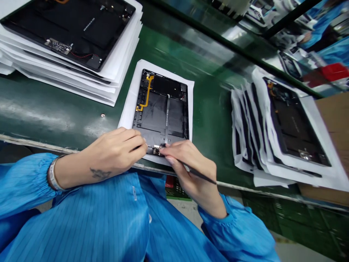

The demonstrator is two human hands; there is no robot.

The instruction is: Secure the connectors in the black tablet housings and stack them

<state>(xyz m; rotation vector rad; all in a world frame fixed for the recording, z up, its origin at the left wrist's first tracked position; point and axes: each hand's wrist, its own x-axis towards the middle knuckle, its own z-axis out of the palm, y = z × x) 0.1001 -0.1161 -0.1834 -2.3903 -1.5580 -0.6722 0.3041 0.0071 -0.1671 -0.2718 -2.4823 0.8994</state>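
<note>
Left hand and right hand cover near edge of tablet housing; black tool juts right, into path. Passage over green surface left of housing, below stack. Narrower lane right of housing, up to second stack. Cardboard box blocks far right.

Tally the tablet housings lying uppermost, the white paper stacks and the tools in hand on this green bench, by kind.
Tablet housings lying uppermost: 3 (centre tablet housing, left-stack tablet housing, right-stack tablet housing)
White paper stacks: 2 (left paper stack, right paper stack)
Slim black tool in the right hand: 1
Total: 6
</note>
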